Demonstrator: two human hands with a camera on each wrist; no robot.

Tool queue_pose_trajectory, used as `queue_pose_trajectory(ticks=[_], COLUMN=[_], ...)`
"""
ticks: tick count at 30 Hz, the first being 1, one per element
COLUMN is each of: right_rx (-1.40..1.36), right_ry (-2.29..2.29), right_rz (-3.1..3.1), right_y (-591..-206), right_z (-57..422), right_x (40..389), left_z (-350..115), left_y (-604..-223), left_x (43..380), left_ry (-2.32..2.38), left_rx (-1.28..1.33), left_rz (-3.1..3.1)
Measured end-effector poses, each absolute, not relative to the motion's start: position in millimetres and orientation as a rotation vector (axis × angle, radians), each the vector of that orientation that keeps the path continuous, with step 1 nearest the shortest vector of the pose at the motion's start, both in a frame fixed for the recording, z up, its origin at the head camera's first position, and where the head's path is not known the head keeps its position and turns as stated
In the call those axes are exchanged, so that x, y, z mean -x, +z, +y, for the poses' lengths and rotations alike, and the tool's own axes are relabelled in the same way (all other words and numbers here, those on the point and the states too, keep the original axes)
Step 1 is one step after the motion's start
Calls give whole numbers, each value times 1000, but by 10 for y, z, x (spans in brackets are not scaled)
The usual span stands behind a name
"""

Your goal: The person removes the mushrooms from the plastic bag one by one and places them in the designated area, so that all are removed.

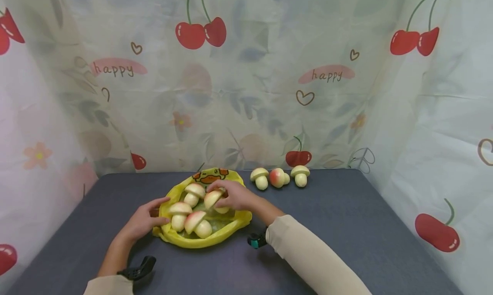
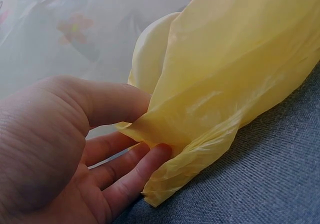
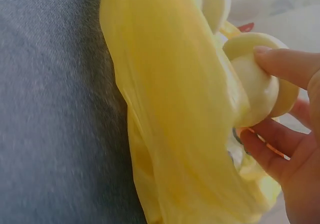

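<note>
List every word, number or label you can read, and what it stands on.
"happy": pink patch on the left of the pale, cherry-printed back curtain.
"happy": second pink patch, on that curtain's right.
The crinkled yellow plastic bag shows a printed cartoon face, no legible lettering.
Any marks on the black wrist-worn devices are too small to read.

Left hand (image 2: 55, 139) touching a crinkled yellow plastic bag (image 2: 215, 79) at its edge; smooth, rounded cream object (image 2: 148, 54) behind; woven blue-grey cloth (image 2: 270, 169) below.
</note>
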State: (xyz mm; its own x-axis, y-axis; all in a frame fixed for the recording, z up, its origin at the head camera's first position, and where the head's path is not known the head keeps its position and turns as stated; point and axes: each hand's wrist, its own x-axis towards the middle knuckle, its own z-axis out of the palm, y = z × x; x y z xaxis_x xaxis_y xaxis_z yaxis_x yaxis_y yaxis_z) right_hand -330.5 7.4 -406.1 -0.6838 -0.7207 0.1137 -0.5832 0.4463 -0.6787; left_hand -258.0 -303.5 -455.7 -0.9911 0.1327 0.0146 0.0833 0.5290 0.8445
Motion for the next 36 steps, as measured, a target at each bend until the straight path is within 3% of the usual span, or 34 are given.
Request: queue_pose_trajectory(ticks=[20, 36], right_rx=[846, 603], right_ry=[-1617, -1712], right_rz=[2655, 2852], right_y=[-3878, -3766], right_z=[751, 1377], right_x=[3467, 3627], left_z=[-3014, -3000], left_y=[-4579, -4541], left_x=[2538, 2520], left_ry=[1499, 1486], left_rx=[-191, -156], left_rz=[2708, 2704])
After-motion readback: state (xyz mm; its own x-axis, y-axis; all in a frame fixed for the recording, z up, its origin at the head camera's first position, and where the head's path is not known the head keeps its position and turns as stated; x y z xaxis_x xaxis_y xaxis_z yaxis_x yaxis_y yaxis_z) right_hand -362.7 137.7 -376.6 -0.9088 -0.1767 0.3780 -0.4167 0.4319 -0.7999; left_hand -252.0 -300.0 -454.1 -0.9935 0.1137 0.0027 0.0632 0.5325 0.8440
